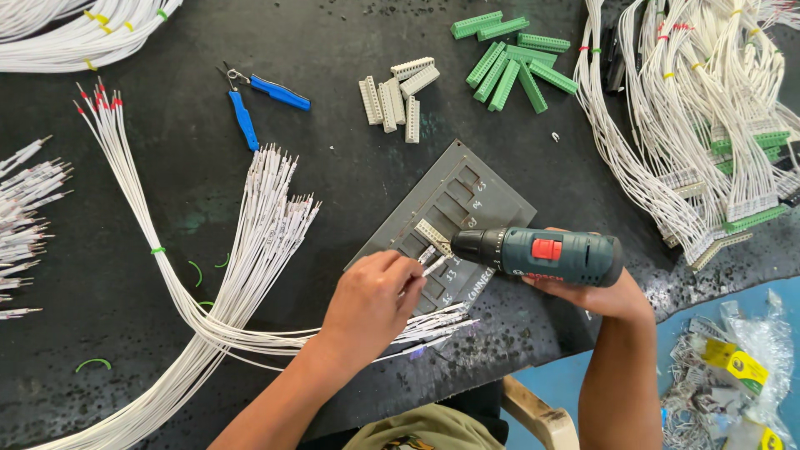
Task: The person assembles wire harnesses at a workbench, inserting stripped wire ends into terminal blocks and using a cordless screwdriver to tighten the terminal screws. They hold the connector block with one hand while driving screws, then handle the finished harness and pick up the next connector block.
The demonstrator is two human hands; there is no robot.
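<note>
Dark work mat (350, 50) carries a grey slotted jig plate (500, 200); left hand (371, 300) pinches a white ferruled wire (434, 266) at the beige terminal block (433, 236), right hand (596, 292) grips the green cordless screwdriver (546, 254), so screw tightening seems next, needing the bit aligned

Right hand (602, 292): mostly hidden under drill (546, 255); grip on it unseen. Drill bit tip lost behind left hand's (371, 302) fingers (402, 268) and wire (433, 267). Grey jig (467, 196): lower part covered by hand and drill. Wire bundle (208, 321) runs off bottom edge. Harness pile (708, 125) cut by right edge. Bag (742, 367) contents too tangled to tell.
</note>
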